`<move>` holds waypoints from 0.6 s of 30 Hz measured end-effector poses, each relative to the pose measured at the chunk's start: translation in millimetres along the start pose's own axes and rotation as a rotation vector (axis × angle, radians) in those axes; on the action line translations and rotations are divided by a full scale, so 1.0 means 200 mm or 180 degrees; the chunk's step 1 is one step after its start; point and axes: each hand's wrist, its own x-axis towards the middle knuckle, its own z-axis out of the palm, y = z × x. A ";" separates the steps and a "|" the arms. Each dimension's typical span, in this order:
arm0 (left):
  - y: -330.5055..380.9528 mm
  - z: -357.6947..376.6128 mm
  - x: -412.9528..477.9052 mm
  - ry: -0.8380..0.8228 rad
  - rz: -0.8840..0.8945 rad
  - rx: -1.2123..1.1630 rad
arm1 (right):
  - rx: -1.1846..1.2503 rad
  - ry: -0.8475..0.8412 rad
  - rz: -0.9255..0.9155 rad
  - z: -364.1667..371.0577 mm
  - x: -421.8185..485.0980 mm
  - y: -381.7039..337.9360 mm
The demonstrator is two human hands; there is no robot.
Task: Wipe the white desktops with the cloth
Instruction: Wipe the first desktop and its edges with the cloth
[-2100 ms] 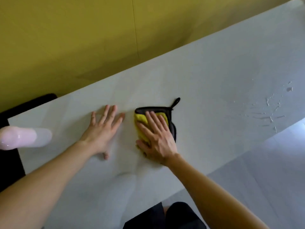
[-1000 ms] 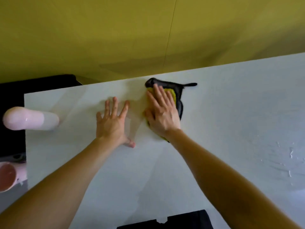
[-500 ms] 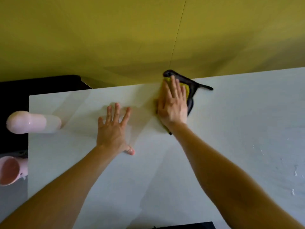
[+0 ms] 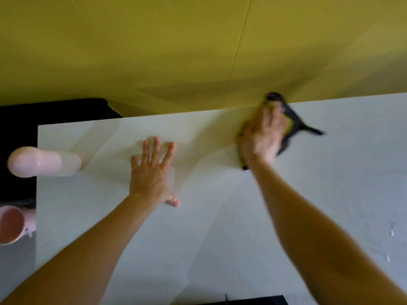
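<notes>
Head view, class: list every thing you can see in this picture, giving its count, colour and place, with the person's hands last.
desktop: one, white, fills the lower frame.
wall: one, mustard yellow, behind the desktop.
cloth: one, yellow with black edging, at the desktop's far edge.
water drops: several, clear, on the desktop at right.
rounded object: one, pale pink, at the desktop's left edge.
cup-like object: one, pink, lower left, beside the desktop.
dark surface: one, black, left of the desktop.
left hand: one, flat on the desktop, fingers spread.
right hand: one, pressing the cloth, blurred.
</notes>
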 end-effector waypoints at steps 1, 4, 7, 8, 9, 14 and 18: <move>0.00 0.00 0.00 -0.0015 -0.0031 0.0039 | 0.0216 -0.0218 -0.0417 0.08 -0.10 -0.20; 0.01 0.01 -0.01 -0.0024 -0.0106 0.0179 | 0.0537 -0.1013 -0.1963 0.20 -0.31 -0.62; -0.01 0.00 0.00 0.0055 -0.0071 0.0139 | 0.0658 -0.0983 -0.2532 0.16 -0.20 -0.44; -0.01 0.01 0.00 0.0060 -0.0039 0.0107 | 0.0612 -0.0858 -0.2466 0.11 -0.12 -0.29; -0.01 0.01 0.00 0.0061 -0.0004 0.0086 | 0.0510 -0.0694 -0.2198 0.06 -0.04 -0.11; 0.00 0.01 0.00 0.0119 0.0039 0.0069 | -0.0048 0.0023 -0.0631 -0.19 0.21 0.46; -0.03 0.01 0.00 0.0108 0.0093 -0.0050 | -0.0037 -0.0136 -0.0331 -0.02 -0.07 -0.05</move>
